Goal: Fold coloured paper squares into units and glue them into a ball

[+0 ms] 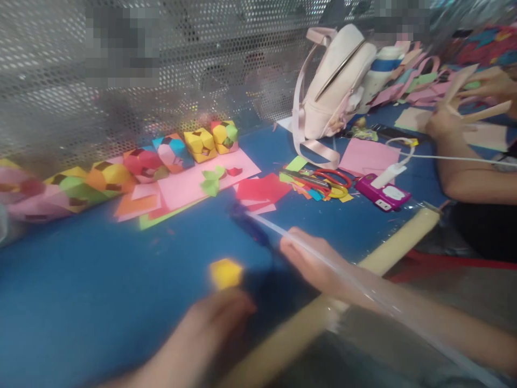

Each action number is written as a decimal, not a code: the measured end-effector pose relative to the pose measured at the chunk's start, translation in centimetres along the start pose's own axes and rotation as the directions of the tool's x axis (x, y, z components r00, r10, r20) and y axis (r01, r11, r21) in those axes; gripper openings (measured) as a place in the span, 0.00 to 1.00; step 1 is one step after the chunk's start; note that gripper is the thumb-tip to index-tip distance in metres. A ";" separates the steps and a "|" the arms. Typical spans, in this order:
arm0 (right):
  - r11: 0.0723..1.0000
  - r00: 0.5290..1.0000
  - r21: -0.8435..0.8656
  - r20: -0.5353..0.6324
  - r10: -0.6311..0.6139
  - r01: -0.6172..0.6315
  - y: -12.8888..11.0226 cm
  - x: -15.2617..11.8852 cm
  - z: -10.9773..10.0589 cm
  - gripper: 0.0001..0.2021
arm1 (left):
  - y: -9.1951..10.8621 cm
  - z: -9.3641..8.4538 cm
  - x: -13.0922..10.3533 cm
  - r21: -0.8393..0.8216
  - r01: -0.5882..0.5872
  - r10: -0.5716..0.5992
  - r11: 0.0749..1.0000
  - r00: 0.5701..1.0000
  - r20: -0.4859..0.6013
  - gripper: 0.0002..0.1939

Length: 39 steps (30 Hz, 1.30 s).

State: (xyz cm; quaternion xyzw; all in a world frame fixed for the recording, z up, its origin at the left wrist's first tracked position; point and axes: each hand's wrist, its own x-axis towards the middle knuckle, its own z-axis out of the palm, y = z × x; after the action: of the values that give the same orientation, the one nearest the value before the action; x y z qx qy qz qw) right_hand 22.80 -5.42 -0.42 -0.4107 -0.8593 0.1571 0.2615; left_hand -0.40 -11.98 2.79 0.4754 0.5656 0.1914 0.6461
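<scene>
My left hand (224, 315), blurred by motion, is low over the blue table (100, 280). A small yellow paper piece (226, 274) shows just beyond its fingers; whether they touch it I cannot make out. My right hand (307, 256) is closed around the handle end of a dark blue glue gun (252, 223), whose other end points up and left. A translucent white stick or cord (323, 258) runs from the gun across my right forearm. Green folded paper (212, 180) lies on pink sheets (181, 188), and red paper (262, 187) is just beyond the gun.
Folded paper balls (200, 144) line the metal mesh (181, 81). Scissors (331, 178), a purple power adapter (382, 192), a white backpack (335, 81) and a bottle (379, 73) stand or lie farther right. Another person's hands (444, 118) hold paper strips at the right.
</scene>
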 end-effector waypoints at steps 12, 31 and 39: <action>0.790 0.952 -0.544 -0.062 0.300 -0.285 9.3 5.9 -4.9 0.09 | 0.3 -3.8 0.3 0.379 -0.199 0.342 0.904 0.868 -0.360 0.10; 0.957 0.940 0.105 -0.243 -0.238 0.270 -4.6 -1.9 1.8 0.05 | -0.4 3.0 1.8 -0.463 0.063 -0.016 0.884 0.994 0.104 0.15; 0.926 0.988 0.343 -0.052 -0.148 0.157 -2.6 -1.9 2.0 0.06 | -0.7 2.6 1.9 -0.144 0.019 -0.004 0.989 0.995 0.098 0.16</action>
State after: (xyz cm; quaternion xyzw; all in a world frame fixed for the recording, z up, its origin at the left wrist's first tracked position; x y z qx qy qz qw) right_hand 21.03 -8.65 -1.39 -0.2925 -0.8441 0.2795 0.3518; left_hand 2.30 -11.89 0.89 0.4327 0.5208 0.2049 0.7068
